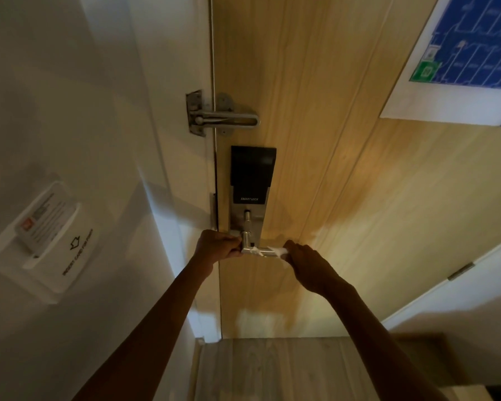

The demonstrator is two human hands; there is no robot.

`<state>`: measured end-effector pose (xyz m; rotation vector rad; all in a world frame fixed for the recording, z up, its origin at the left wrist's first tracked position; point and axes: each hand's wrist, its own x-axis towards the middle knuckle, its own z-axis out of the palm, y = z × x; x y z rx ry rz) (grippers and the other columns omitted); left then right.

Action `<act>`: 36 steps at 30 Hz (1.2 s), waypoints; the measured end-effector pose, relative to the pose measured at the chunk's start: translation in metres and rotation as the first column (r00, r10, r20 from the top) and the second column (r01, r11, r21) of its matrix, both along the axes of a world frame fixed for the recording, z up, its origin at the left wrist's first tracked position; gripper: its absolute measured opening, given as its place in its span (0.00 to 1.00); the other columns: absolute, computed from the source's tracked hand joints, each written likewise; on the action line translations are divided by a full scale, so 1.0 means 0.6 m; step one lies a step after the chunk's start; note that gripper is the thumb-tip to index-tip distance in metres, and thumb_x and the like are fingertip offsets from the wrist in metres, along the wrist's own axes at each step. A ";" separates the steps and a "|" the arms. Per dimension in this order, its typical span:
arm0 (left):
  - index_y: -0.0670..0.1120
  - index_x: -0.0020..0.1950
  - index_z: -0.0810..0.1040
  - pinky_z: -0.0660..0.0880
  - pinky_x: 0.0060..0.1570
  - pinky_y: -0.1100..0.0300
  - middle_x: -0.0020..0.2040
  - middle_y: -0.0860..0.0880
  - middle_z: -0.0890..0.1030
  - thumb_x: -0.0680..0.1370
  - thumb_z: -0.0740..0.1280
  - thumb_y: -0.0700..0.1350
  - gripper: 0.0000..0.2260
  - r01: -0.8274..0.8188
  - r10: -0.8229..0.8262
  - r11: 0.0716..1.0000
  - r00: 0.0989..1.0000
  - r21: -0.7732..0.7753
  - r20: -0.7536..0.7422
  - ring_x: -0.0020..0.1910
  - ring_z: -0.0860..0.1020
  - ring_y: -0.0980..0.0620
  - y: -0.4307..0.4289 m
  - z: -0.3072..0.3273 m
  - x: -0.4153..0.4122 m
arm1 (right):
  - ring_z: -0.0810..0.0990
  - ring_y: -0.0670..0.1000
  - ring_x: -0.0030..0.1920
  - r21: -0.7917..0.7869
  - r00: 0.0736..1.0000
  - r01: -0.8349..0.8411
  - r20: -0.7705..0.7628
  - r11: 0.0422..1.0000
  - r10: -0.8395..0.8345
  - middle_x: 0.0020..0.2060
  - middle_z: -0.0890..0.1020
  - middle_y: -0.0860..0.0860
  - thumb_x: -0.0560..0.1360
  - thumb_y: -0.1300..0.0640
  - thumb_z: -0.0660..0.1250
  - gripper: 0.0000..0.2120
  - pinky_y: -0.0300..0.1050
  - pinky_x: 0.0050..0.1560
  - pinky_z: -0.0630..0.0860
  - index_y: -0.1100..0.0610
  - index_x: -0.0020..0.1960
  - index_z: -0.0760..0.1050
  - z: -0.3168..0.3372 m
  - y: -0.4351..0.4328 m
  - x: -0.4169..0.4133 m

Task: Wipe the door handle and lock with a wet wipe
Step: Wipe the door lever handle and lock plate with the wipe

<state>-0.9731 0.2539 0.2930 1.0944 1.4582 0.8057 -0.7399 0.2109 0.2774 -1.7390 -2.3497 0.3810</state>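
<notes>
Both hands are up at the door handle (247, 245), centre of frame, just below middle.

Right hand (302, 257): fingers curled, pinching 1 end of the wet wipe (278, 251) at the free tip of the lever. Knuckles face up and the arm runs in from the lower right. A second white bit of wipe shows on the lever further left, near the bend.

Left hand (219, 246): closed into a fist, butted against the pivot end of the handle where the neck meets the plate. Can't tell whether it grips the metal or the other end of the wipe, since the fingers hide that. The arm runs in from the lower left.

The lever sits roughly level and points right. The wipe is in contact with it, between the 2 hands.

The lock (252, 173) is directly above the handle: a black panel reading "SMART LOCK" over a silver plate. Neither hand touches the black part.

Higher up, a swing-bar door guard (224, 118) bridges the gap between frame and wooden door (330, 157).

A key card holder (52, 241) is on the white wall at left, with a card in its slot. A blue evacuation plan (472, 53) is on the door, upper right. The wood-look floor (272, 371) is at bottom centre.
</notes>
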 end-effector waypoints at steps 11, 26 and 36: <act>0.37 0.49 0.82 0.78 0.32 0.69 0.43 0.43 0.85 0.73 0.72 0.39 0.07 0.013 -0.009 0.999 0.996 -0.050 0.087 0.33 0.84 0.55 -0.008 0.005 -0.007 | 0.77 0.53 0.35 0.017 0.973 0.205 -0.108 0.979 -0.202 0.37 0.78 0.54 0.81 0.57 0.58 0.12 0.42 0.37 0.68 0.63 0.48 0.77 0.025 0.006 0.037; 0.43 0.35 0.83 0.78 0.38 0.66 0.31 0.48 0.84 0.75 0.70 0.52 0.14 0.018 0.003 0.985 0.992 0.169 -0.123 0.32 0.82 0.54 0.014 -0.005 -0.038 | 0.67 0.57 0.69 0.317 0.958 0.205 -0.258 0.926 -0.124 0.67 0.70 0.60 0.82 0.52 0.54 0.17 0.52 0.68 0.68 0.59 0.66 0.71 -0.036 -0.017 -0.160; 0.46 0.40 0.85 0.80 0.47 0.56 0.38 0.46 0.86 0.74 0.72 0.48 0.06 0.009 0.030 0.968 0.988 0.250 -0.152 0.40 0.84 0.51 0.023 0.007 -0.039 | 0.81 0.49 0.45 0.142 0.758 0.373 -0.617 0.917 -0.213 0.46 0.84 0.54 0.77 0.53 0.67 0.11 0.32 0.44 0.72 0.59 0.50 0.82 -0.009 -0.001 -0.156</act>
